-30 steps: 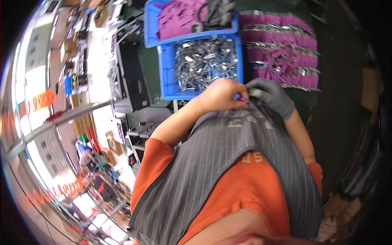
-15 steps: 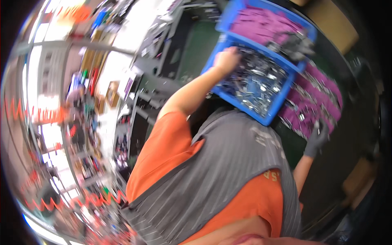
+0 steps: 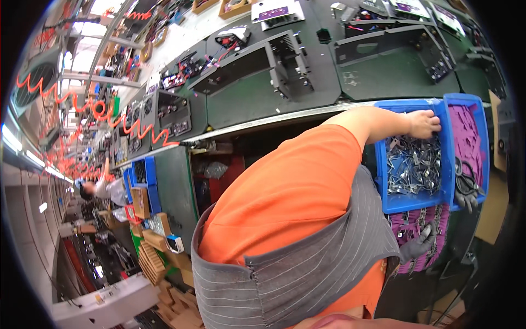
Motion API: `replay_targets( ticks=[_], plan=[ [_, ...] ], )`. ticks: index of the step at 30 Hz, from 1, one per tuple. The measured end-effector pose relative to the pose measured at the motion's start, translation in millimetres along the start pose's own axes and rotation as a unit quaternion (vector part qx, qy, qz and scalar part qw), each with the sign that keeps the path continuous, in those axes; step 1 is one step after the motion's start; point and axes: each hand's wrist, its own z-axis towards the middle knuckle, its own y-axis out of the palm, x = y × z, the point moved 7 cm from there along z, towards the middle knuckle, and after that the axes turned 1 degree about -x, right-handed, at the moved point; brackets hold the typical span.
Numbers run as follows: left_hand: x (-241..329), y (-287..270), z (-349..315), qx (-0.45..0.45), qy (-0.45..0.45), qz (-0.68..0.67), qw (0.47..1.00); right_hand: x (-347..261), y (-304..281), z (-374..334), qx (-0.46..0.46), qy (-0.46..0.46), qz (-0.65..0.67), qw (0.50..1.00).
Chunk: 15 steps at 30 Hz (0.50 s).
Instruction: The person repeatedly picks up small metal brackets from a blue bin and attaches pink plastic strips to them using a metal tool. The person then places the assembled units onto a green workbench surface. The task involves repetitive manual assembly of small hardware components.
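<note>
My left hand point(image 3: 423, 124), bare, reaches over a blue bin point(image 3: 382, 201) of small bent metal parts point(image 3: 413, 164). Its fingers are curled together beside the wall shared with the neighbouring bin; whatever they hold is hidden. My right hand point(image 3: 419, 245), in a grey glove, is on a purple piece point(image 3: 408, 267) set with rows of small metal parts. Thumb and fingers are drawn together there, and I cannot make out what lies between them. The second blue bin point(image 3: 482, 100) holds purple strips point(image 3: 466, 131), scissors point(image 3: 466, 178) and a grey glove point(image 3: 467, 202).
Along the far side runs a green-topped bench point(image 3: 241, 104) carrying black metal housings point(image 3: 296, 66). Orange coiled hoses point(image 3: 98, 109) hang at the left. Cardboard boxes point(image 3: 164, 241) and blue crates point(image 3: 143, 175) stand left of me, with another person point(image 3: 101, 189) beyond.
My view has swung, bringing the bench and left aisle into sight and shifting the bins rightward. The left hand stays at the metal-parts bin, the gloved hand at the purple piece.
</note>
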Motion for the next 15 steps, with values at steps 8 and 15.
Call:
replay_targets(
  ticks=[8,15],
  plan=[
    [40.3,-75.2,-12.8,0.112,-0.013,-0.298,0.948,-23.3,72.9,13.4,-0.099,0.197,0.161,0.962],
    [101.2,-148.4,-25.8,0.093,0.157,-0.399,0.899,-58.3,100.0,8.8,-0.265,0.183,0.221,0.921]
  ],
)
